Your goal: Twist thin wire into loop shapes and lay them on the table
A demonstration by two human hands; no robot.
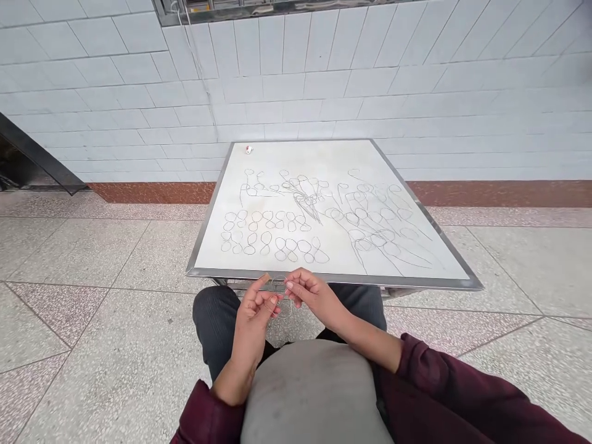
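Just in front of the table's near edge, my left hand [255, 311] and my right hand [317, 298] are close together, fingers bent and pinching. Between them runs a thin looped wire [290, 308], gripped by the fingertips of both. On the white tabletop [305, 154] lie several thin wires bent into figure-eight shapes [267, 242], in two rows at the left. Looped wires with long loose ends [383, 237] spread over the right side, and a tangled bunch [309, 196] lies in the middle.
A small white and red object [248, 150] sits at the table's back left corner. The table has a grey metal rim [333, 279] and stands near a white tiled wall [277, 92]. My legs are under its front edge.
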